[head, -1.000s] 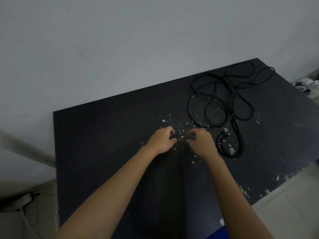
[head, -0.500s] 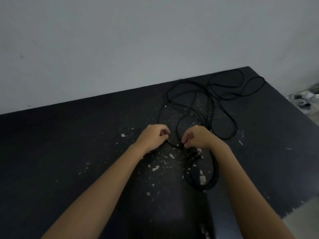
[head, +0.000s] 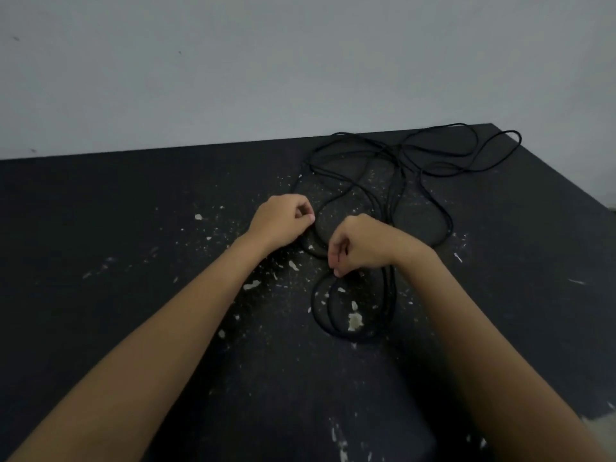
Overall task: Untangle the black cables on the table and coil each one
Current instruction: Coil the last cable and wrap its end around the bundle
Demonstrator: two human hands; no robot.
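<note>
The right hand [head: 361, 245] has drawn nearer the body since half a second ago, its curled fingers [head: 337, 270] pinching a strand at the far edge of the small coil [head: 390, 295]; the left hand [head: 281, 221] appears to pinch a strand just beyond. The black cables [head: 398, 181] sprawl tangled behind on the table [head: 133, 228]. Light, limp and thin, they likely handle best gripped near a free end.

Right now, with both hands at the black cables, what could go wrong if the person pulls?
1. The loose tangle behind the hands has many crossing loops; pulling with the left hand may tighten a knot.
2. The right hand pinches the small coil at one spot only, so its turns may spread apart.
3. The far loop lies at the table corner and might slide off.
</note>
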